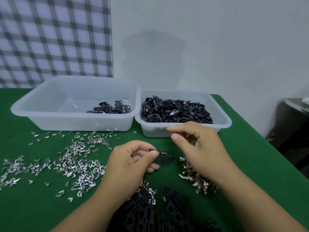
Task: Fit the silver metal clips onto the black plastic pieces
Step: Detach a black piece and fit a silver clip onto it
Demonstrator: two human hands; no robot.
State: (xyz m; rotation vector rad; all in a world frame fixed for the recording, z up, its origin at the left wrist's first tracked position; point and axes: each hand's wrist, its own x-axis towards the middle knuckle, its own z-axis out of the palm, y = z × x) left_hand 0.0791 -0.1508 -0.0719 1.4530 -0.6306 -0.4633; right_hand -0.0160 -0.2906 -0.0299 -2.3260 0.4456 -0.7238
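Centrally, a bare strip of the green table [242, 156] lies between the hands and the front walls of the two clear tubs, which stand touching side by side. The table's right edge runs diagonally close to the right tub [224, 122]. Loose silver clips [75, 163] cover the area left of the hands, up to the left tub [66, 123].

The heap of black plastic pieces [147, 211] nearest the person is cut off by the lower frame edge. A second clip heap [197, 180] is partly covered by the right forearm.

The left hand [132, 163] pinches one black piece [153, 150] between thumb and curled fingers, above the table; a silver clip [163, 153] sits on its free end. The right hand [197, 148] hovers just beside it, thumb and forefinger extended and apart. This hand is blurred, so whether it holds anything cannot be determined.
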